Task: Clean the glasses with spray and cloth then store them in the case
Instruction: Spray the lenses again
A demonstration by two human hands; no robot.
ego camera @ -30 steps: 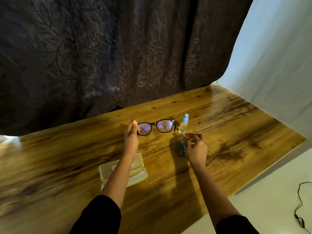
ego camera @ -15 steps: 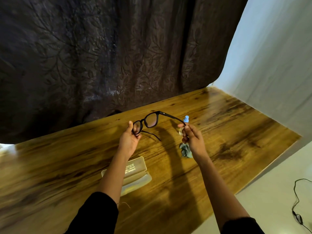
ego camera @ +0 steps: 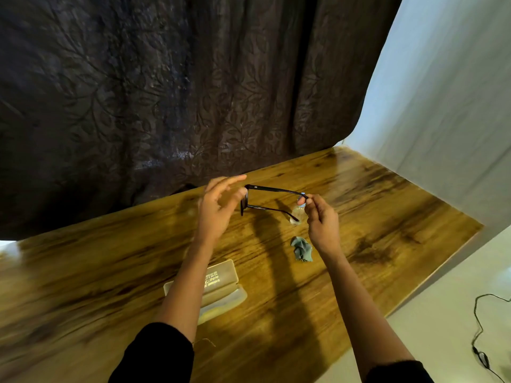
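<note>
Black-framed glasses (ego camera: 276,190) are held up off the wooden table (ego camera: 387,222), just above centre of frame, with the front edge-on toward the left and both temples unfolded and pointing right. Right hand (ego camera: 322,225) pinches the tip of the upper temple between thumb and fingertips, other fingers curled. Left hand (ego camera: 218,211) is at the front of the frame, fingers loosely spread and extended upward. Its thumb tip is against the upper corner of the frame front; cannot tell whether it bears any weight. Small clear spray bottle (ego camera: 295,218) with pale blue cap stands upright on the table directly behind the right fingertips, partly covered by them and crossed by the lower temple tip. Crumpled grey-green cloth (ego camera: 302,248) lies on the table just below the bottle, beside the right wrist. Beige glasses case (ego camera: 224,286) lies open lower centre, printed label inside the lid, its left part hidden by the left forearm. Both forearms are bare, with black sleeves at the bottom edge. Dark leaf-patterned curtain (ego camera: 166,92) fills the upper frame; white wall (ego camera: 442,106) at right. Thin black cable (ego camera: 478,324) on pale floor, lower right corner.
</note>
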